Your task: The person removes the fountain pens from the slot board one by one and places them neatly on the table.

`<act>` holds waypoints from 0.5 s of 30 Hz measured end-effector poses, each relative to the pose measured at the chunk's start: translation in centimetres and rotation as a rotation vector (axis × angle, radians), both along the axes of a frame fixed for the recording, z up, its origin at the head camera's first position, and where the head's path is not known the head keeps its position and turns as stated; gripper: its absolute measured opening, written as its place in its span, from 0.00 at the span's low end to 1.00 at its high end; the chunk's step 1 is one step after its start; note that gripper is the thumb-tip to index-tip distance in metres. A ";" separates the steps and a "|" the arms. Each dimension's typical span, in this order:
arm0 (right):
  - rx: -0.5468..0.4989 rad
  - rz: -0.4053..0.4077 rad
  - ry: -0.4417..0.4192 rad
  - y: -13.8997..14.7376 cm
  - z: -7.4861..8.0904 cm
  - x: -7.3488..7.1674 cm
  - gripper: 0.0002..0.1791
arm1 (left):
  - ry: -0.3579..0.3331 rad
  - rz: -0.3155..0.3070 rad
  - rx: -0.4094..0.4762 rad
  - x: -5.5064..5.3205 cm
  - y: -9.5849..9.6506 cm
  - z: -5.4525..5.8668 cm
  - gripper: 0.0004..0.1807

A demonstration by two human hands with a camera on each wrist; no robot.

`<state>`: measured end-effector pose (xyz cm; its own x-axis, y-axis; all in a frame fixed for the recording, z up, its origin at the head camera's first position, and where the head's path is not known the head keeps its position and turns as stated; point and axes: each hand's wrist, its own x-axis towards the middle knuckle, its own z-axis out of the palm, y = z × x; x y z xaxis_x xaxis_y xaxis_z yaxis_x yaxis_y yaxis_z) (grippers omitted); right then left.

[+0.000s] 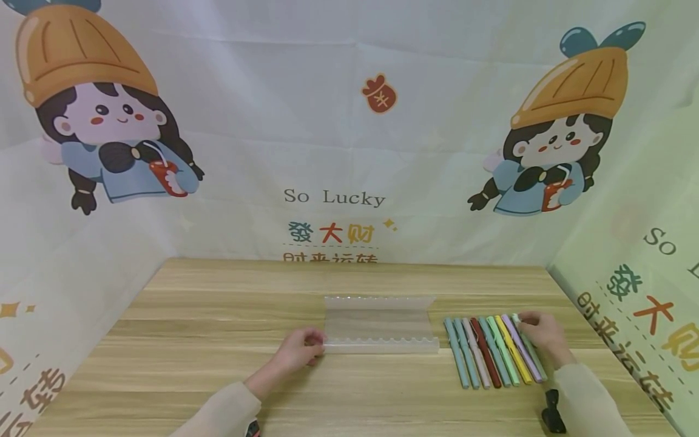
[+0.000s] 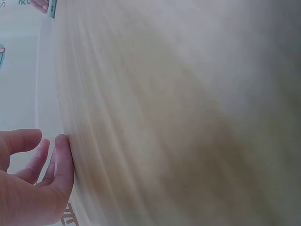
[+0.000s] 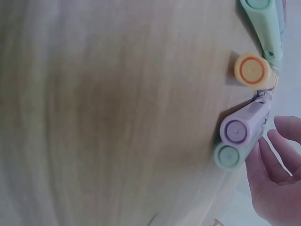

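Observation:
A clear plastic pen case (image 1: 377,348) with scalloped edges lies opened out at mid-table. By its left end is my left hand (image 1: 299,349); in the left wrist view the thumb and fingers (image 2: 64,165) stand apart, loosely bent. To the right of the case, several capped pens lie side by side, among them a dark red pen (image 1: 486,353), a yellow pen (image 1: 513,351) and a purple pen (image 3: 240,127). My right hand (image 1: 543,334) is at the far end of the outermost grey-green pen (image 3: 229,155), fingertips beside it and thumb apart.
The wooden table (image 1: 229,315) meets a printed cloth backdrop (image 1: 262,121) at its back and sides. A small black object (image 1: 553,413) is near the right sleeve at the front.

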<state>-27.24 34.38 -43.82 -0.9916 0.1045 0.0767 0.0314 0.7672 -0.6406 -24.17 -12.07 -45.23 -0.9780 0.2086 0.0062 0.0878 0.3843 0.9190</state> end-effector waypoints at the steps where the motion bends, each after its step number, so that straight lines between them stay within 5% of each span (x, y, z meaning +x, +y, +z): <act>1: 0.005 0.001 0.005 0.0 0.1 0.0 0.17 | 0.000 0.001 0.000 0.0 0.0 0.0 0.07; 15: 0.055 0.150 0.190 -1.8 1.3 2.0 0.17 | 0.018 -0.033 0.011 0.8 -0.8 0.8 0.16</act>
<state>-25.29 32.60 -42.47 -0.9629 -0.0525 0.2648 -0.2028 0.7879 -0.5814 -23.36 -12.91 -44.47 -0.9703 0.2404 0.0258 0.1163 0.3705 0.9215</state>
